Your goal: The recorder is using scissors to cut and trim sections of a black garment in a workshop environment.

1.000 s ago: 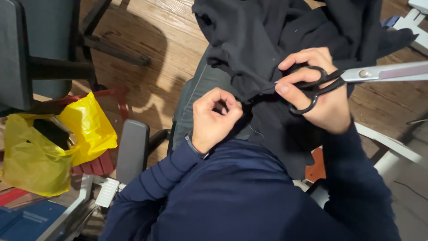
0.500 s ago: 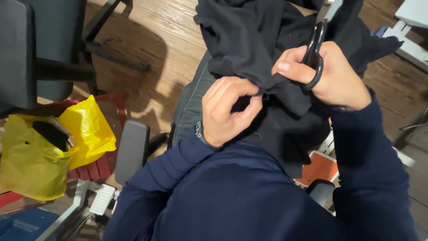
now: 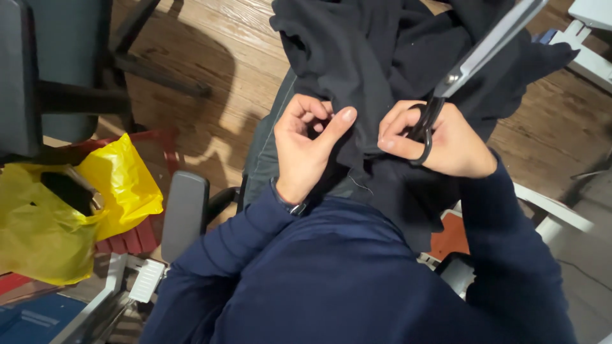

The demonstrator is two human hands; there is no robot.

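A black garment [image 3: 382,57] lies over my lap and hangs toward the wooden floor. My left hand [image 3: 306,146] pinches a fold of it between thumb and curled fingers, a watch at its wrist. My right hand [image 3: 440,140] grips large scissors [image 3: 475,57] by their black handles, fingers through the loops; the silver blades point up and to the right, closed together. Both hands meet at the same stretch of cloth. I wear a dark blue sweater [image 3: 357,274].
A yellow plastic bag [image 3: 70,204] sits at the left beside a chair armrest [image 3: 185,213]. An office chair base [image 3: 134,64] stands on the wooden floor at upper left. White furniture parts [image 3: 590,38] lie at the right.
The scissors swung from pointing right to pointing up and right, away from the cloth. My left hand moved up along the fold and re-pinched it. The view has shifted slightly.
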